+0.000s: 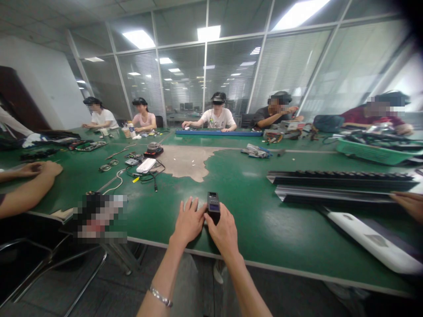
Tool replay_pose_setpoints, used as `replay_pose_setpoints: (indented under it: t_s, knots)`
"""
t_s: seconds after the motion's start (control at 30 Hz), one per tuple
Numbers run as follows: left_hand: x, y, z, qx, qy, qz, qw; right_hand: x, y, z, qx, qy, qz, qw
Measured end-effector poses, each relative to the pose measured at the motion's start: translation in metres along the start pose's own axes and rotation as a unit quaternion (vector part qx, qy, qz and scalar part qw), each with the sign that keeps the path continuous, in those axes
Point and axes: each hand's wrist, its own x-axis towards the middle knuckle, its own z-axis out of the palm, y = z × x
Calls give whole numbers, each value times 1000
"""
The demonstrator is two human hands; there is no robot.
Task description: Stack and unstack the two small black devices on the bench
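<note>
A small black boxy device with a little screen (213, 203) stands on the green table (251, 237) near its front edge. My right hand (225, 229) is closed around its right side and lower front, the thumb across the near face. Just left of it, my left hand (189, 221) rests on the tabletop with fingers spread. Its thumb reaches toward the device; I cannot tell whether they touch. A silver bracelet (161, 297) circles my left wrist.
A white power bank (146, 165) with cables lies ahead to the left. Long black metal strips (330, 196) and a white long-bodied object (363, 235) lie to the right. A green basket (373, 154) holds cables. Co-workers sit around the table; a co-worker's hands (42, 171) are at left.
</note>
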Motion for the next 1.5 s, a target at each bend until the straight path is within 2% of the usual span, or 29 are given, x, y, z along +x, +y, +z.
replay_pose_setpoints:
  t_s: [0.37,0.57,0.8,1.07,1.5]
  knots:
    - [1,-2,3,5,-5,-9,1000,-2,2,7,-28,5,27,999]
    - [-1,-2,3,5,-2,-9,1000,-1,-3,3,-25,1,-24,999]
    - [-1,-1,0,2,-14,-12,1000,-3,2,9,-65,-11,-24,998]
    - [-5,-1,-1,-9,2,-12,1000,1,-18,-1,-100,-27,79,991]
    - [-7,1,-2,-2,14,-3,1000,-6,-15,-6,-93,-24,47,994]
